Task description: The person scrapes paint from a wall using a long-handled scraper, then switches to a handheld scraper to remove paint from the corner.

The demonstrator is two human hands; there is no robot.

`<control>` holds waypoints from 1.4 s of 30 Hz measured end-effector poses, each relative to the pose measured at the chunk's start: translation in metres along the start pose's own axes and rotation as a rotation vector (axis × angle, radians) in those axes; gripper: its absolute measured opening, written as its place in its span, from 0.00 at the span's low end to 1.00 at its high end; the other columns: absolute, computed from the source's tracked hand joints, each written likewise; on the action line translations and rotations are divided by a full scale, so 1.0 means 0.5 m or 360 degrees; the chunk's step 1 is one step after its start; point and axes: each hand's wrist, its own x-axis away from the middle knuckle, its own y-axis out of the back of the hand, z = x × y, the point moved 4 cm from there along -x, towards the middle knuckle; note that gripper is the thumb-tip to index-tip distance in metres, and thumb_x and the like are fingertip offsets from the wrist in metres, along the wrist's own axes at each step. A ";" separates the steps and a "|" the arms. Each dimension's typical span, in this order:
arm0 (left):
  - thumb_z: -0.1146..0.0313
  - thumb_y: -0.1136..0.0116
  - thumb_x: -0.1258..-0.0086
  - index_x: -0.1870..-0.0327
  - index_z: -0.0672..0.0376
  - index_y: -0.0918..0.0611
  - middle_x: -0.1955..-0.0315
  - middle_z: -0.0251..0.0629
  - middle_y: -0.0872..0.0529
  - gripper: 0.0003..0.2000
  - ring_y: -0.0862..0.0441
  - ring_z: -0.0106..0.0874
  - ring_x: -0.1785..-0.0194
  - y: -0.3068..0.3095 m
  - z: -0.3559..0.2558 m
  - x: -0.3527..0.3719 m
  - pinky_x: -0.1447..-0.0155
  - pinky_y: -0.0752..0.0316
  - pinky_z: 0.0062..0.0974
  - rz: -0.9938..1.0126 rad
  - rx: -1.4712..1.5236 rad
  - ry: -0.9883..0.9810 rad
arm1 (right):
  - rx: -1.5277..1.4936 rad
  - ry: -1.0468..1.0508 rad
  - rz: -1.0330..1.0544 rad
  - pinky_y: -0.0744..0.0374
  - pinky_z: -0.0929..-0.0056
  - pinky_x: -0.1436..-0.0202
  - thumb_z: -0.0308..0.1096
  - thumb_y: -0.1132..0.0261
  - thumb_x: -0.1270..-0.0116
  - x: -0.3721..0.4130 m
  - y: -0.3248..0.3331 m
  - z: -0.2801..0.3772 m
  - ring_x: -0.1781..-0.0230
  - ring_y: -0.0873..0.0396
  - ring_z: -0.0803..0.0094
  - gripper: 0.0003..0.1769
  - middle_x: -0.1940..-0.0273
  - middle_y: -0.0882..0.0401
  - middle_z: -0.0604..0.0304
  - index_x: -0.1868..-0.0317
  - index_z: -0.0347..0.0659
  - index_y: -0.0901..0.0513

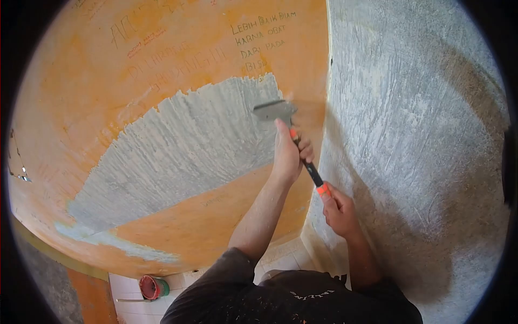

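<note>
Gripping the scraper (272, 112), mid-frame, with fingers (306, 150) of left hand (288, 156) and right hand (339, 212) — keep shallow, press evenly, nibbling at orange paint (189, 59) above.

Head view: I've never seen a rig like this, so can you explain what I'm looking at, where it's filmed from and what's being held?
There is no machine here, just a person with two bare hands. The single picture comes from a camera worn on the head, looking forward and down. Both hands hold one long-handled scraper: the left hand grips it near the blade, the right hand at the orange end of the handle. The blade is over a broad grey patch on an orange wall; I can't tell whether it touches. Handwriting shows above the patch. A rough grey wall stands at right, and a bucket sits at lower left.
</note>
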 end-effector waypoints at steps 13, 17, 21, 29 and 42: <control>0.29 0.71 0.26 0.71 0.50 0.35 0.82 0.25 0.41 0.31 0.44 0.21 0.81 -0.045 -0.042 0.003 0.75 0.45 0.22 -0.0064 -0.0011 -0.0106 | -0.0005 -0.0060 0.0017 0.37 0.83 0.72 0.37 0.42 0.24 -0.009 0.009 0.055 0.76 0.39 0.88 0.24 0.74 0.34 0.74 0.34 0.31 0.26; 0.29 0.70 0.26 0.71 0.49 0.36 0.82 0.25 0.41 0.30 0.45 0.21 0.82 0.006 0.016 0.024 0.76 0.45 0.22 -0.0049 0.0159 0.0047 | 0.0203 0.0094 -0.0059 0.36 0.82 0.71 0.37 0.42 0.24 0.020 0.009 0.010 0.75 0.38 0.86 0.24 0.75 0.35 0.73 0.35 0.30 0.26; 0.30 0.71 0.26 0.71 0.49 0.37 0.82 0.24 0.41 0.30 0.44 0.21 0.82 -0.025 -0.027 -0.007 0.76 0.44 0.23 0.0082 0.0086 -0.0058 | 0.0205 0.0160 -0.0065 0.36 0.81 0.70 0.37 0.41 0.24 -0.012 0.012 0.050 0.74 0.38 0.86 0.24 0.75 0.34 0.72 0.35 0.30 0.26; 0.27 0.69 0.28 0.76 0.50 0.38 0.84 0.25 0.41 0.32 0.42 0.22 0.83 -0.006 -0.024 -0.003 0.76 0.43 0.23 0.0029 0.0061 0.0042 | 0.0027 0.0099 -0.0052 0.37 0.82 0.73 0.36 0.42 0.24 0.007 -0.009 0.019 0.76 0.38 0.87 0.23 0.76 0.35 0.73 0.35 0.30 0.25; 0.32 0.70 0.24 0.60 0.49 0.32 0.82 0.25 0.39 0.27 0.41 0.22 0.82 -0.008 -0.034 0.022 0.76 0.41 0.24 0.0027 0.0072 0.0012 | 0.0013 0.0029 0.0000 0.37 0.84 0.74 0.34 0.44 0.23 0.021 -0.022 0.037 0.77 0.38 0.88 0.23 0.75 0.34 0.74 0.32 0.32 0.27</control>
